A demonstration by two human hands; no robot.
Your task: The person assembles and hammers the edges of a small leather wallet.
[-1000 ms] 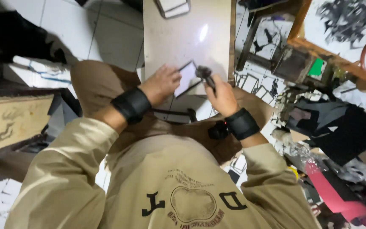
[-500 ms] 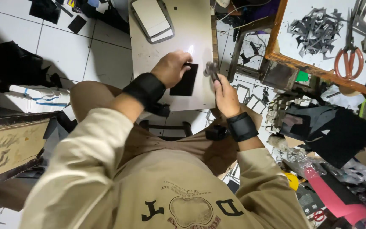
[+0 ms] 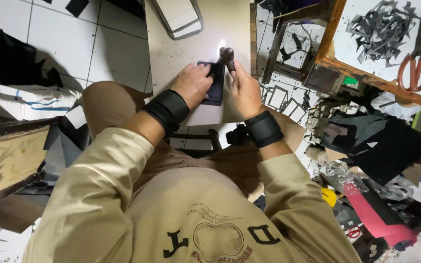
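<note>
My left hand (image 3: 192, 84) lies flat on a dark rectangular sheet piece (image 3: 215, 88), pressing it onto the pale work board (image 3: 186, 48). My right hand (image 3: 243, 90) grips a small dark tool (image 3: 227, 55) with a rounded knob, held upright at the piece's right edge. Both wrists wear black wraps. My knees and beige shirt fill the lower view.
A grey-framed pale tray (image 3: 179, 17) lies at the board's far end. To the right a wooden-edged table (image 3: 366, 73) holds black offcuts (image 3: 383, 29) and orange-handled scissors (image 3: 415, 61). Dark sheets, a red strip (image 3: 371, 214) and frame cutouts (image 3: 278, 97) crowd the floor at right; white stacks (image 3: 30, 100) lie at left.
My left hand has flattened the dark piece onto the board. My right hand has brought the tool upright to the piece's right edge. The camera view has shifted a little.
</note>
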